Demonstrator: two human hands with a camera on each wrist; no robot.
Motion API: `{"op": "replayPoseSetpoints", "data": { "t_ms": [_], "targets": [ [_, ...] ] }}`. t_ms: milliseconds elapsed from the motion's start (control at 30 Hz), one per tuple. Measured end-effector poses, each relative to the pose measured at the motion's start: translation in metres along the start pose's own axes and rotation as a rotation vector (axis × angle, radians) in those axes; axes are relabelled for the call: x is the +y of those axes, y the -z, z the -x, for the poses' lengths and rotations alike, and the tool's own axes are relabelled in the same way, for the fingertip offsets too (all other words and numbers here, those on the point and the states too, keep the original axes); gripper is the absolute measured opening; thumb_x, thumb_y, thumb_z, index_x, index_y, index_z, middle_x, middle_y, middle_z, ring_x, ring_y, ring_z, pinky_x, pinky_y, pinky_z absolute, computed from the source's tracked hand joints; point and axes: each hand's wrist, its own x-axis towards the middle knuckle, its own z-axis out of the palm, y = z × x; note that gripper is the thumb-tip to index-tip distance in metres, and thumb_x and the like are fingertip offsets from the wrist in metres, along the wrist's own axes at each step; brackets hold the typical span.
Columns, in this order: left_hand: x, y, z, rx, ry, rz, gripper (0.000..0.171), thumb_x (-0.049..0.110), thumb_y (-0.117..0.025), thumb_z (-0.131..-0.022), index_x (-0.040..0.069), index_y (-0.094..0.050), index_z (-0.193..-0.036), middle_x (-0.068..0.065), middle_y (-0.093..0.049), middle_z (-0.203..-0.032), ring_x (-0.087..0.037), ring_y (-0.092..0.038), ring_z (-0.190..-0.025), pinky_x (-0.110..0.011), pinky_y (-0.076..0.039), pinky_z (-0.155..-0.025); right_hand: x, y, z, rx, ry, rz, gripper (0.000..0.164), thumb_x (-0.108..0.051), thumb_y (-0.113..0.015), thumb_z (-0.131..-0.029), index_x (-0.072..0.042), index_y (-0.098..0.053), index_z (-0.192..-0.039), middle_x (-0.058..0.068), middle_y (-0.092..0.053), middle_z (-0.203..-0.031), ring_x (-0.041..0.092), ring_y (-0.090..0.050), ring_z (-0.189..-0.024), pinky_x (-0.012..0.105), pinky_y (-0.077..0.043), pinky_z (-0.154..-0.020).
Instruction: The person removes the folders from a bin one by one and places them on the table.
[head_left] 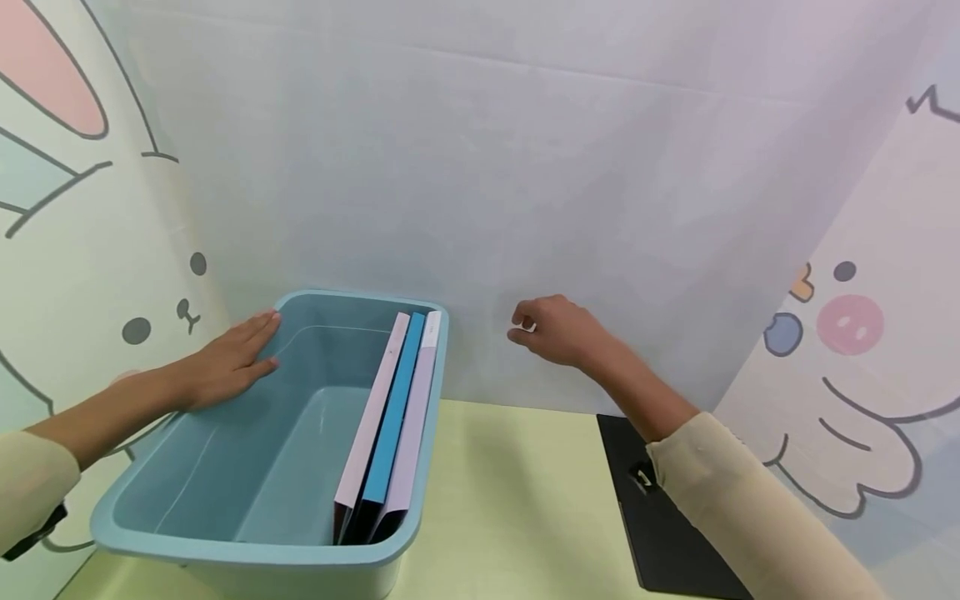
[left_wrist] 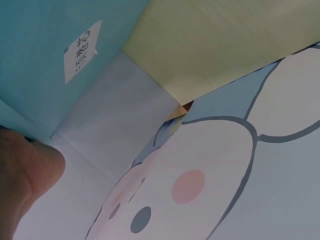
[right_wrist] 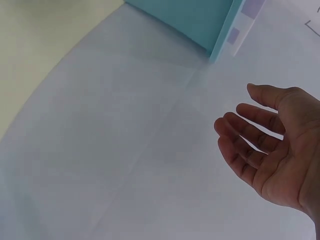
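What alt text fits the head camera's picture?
A blue tub holds three folders along its right side, a person's left hand at its left edge; the right hand hovers empty alongside; a flat black object lies on the yellow table.

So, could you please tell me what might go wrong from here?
The slim pink, blue and lilac binders stand along the right side of the pale-blue plastic bin, with nothing propping their left, so they might topple. The beige right sleeve crosses above the flat black rectangular object and could catch it.
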Motion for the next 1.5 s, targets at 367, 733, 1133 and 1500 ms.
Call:
{"op": "replayPoseSetpoints", "data": {
  "t_ms": [367, 733, 1133, 1500],
  "targets": [
    [-0.002, 0.000, 0.001, -0.004, 0.001, -0.004, 0.081, 0.021, -0.055, -0.118, -0.018, -0.009, -0.173, -0.044, -0.011, -0.181, -0.065, -0.008, -0.170, -0.079, -0.010, -0.137, -0.038, -0.011, -0.015, 0.001, 0.017, -0.058, 0.032, -0.031, -0.070, -0.113, -0.007, -0.079, -0.131, 0.011, -0.082, -0.128, 0.030, -0.077, -0.115, 0.048, -0.065, -0.097],
    [0.001, 0.001, 0.000, -0.008, 0.008, 0.006, 0.082, 0.021, -0.055, -0.117, -0.018, -0.009, -0.173, -0.044, -0.010, -0.181, -0.065, -0.007, -0.170, -0.079, -0.010, -0.137, -0.074, -0.025, -0.028, 0.028, 0.054, -0.069, 0.023, -0.030, -0.070, -0.112, -0.010, -0.080, -0.118, 0.004, -0.079, -0.104, 0.020, -0.069, -0.086, 0.033, -0.062, -0.077],
    [0.001, 0.001, 0.000, -0.004, 0.005, -0.007, 0.081, 0.021, -0.055, -0.117, -0.017, -0.009, -0.173, -0.044, -0.011, -0.181, -0.065, -0.008, -0.170, -0.080, -0.009, -0.137, -0.105, -0.041, -0.038, 0.014, 0.114, -0.069, 0.024, -0.031, -0.071, -0.112, -0.011, -0.081, -0.118, 0.004, -0.081, -0.106, 0.016, -0.071, -0.085, 0.026, -0.060, -0.073],
    [0.002, 0.001, 0.001, -0.005, 0.004, -0.006, 0.081, 0.021, -0.054, -0.118, -0.017, -0.009, -0.173, -0.044, -0.010, -0.181, -0.065, -0.007, -0.170, -0.080, -0.008, -0.137, -0.120, -0.058, -0.044, 0.022, 0.251, -0.034, 0.032, -0.035, -0.070, -0.113, -0.011, -0.083, -0.130, 0.007, -0.081, -0.125, 0.020, -0.069, -0.116, 0.033, -0.060, -0.098]
  ]
}}
